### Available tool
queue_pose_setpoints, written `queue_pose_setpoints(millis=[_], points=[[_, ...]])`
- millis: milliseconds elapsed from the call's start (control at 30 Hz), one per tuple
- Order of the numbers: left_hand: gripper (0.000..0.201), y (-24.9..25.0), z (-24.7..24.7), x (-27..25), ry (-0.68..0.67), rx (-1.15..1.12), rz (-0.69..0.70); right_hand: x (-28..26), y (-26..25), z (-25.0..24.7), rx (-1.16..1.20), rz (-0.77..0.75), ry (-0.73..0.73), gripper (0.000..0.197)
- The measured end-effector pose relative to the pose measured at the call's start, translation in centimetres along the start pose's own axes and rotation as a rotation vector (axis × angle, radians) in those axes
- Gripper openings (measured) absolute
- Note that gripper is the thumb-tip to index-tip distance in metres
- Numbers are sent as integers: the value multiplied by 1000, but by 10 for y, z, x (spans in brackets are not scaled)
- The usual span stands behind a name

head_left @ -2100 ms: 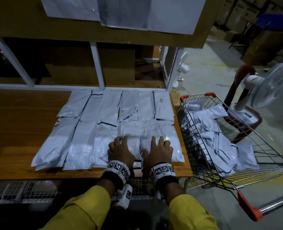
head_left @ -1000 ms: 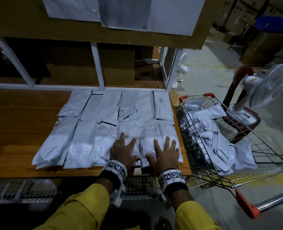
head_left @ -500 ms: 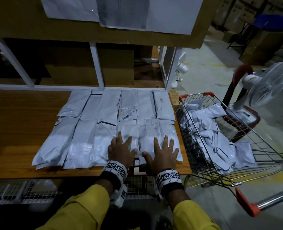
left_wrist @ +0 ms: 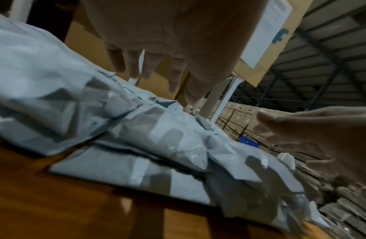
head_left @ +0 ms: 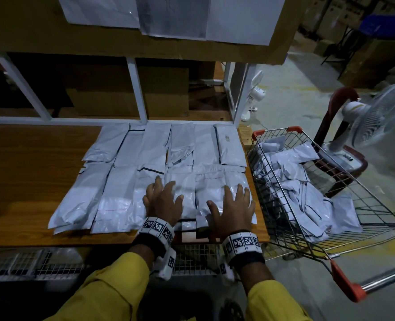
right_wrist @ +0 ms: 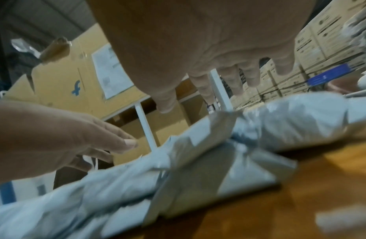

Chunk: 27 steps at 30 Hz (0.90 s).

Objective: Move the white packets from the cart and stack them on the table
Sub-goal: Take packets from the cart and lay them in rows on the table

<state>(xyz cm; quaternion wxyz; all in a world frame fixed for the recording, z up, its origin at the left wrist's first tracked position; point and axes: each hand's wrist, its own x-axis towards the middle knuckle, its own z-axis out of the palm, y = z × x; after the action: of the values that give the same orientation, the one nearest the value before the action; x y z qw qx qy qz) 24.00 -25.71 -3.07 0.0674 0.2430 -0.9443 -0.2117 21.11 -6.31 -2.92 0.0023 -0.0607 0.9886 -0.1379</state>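
Observation:
Several white packets lie side by side in two rows on the wooden table. My left hand hovers flat, fingers spread, just above the near-row packets right of centre. My right hand is spread the same way over the rightmost near packet, close to the table's front edge. In both wrist views the fingers are straight with a gap to the plastic below. More white packets lie heaped in the wire cart to the right of the table.
A white frame post and a cardboard panel with paper sheets rise behind the table. A standing fan and a red chair stand beyond the cart. The cart's red-capped handle sticks out at lower right.
Both hands went from resting on the near packets with bent fingers to spread flat. They slid a little apart and lifted slightly; the packets stayed in place.

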Motion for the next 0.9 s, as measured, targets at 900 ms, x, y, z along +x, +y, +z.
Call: queue_pose_setpoints(millis=[900], points=[[49, 364, 124, -32, -217, -123, 550, 48, 326, -127, 120, 441, 259, 50]])
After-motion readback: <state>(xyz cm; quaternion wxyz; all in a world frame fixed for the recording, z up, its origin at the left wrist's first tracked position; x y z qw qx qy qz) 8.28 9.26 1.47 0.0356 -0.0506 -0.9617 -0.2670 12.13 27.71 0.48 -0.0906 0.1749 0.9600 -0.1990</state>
